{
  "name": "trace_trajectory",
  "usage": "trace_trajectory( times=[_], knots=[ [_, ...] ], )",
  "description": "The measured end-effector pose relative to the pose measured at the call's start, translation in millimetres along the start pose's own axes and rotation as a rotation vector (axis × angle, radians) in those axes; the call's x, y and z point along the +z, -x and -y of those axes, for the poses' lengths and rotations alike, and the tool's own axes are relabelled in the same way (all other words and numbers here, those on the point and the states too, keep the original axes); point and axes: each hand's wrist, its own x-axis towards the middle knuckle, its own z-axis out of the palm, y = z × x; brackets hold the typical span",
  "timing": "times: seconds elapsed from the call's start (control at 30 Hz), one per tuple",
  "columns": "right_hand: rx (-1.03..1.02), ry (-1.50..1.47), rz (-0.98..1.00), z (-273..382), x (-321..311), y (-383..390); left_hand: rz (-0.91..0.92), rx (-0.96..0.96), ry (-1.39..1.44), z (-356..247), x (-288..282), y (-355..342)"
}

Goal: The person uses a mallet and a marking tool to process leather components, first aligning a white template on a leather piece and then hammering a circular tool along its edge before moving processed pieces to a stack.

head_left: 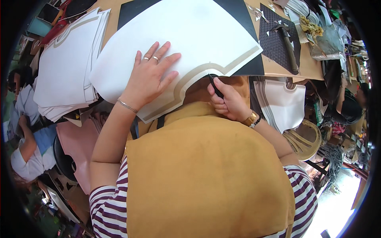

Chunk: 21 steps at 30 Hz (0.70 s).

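Observation:
A large white cut piece (198,31) with a tan strip (190,75) along its curved, notched lower edge lies on a black mat (250,67). My left hand (152,75) rests flat on the piece's left part, fingers apart. My right hand (224,99) grips a slim black tool (214,85), its pointed tip at the notch of that edge; whether it is a knife or scissors I cannot tell.
Stacked white pieces lie left (67,59) and right (285,107). A hammer (289,47) rests on a dark textured pad at upper right, near crumpled plastic (329,43). Pink pieces (79,146) sit lower left. Other people (27,146) are at the far left and right (353,103).

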Motion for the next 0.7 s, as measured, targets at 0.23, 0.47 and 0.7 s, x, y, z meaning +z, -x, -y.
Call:
trace_trajectory(
  times=[0.23, 0.47, 0.7],
  knots=[
    [-0.559, 0.351, -0.305, 71.0, -12.2, 21.9, 0.060, -0.073, -0.117, 36.6, -21.0, -47.1],
    [-0.897, 1.554, -1.209, 157.7, -158.6, 14.9, 0.052, -0.381, -0.323, 14.8, -17.9, -113.3],
    [-0.932, 1.667, -0.922, 110.6, -40.1, -15.5, 0.296, -0.459, -0.303, -0.8, -57.8, -117.0]
  ],
)
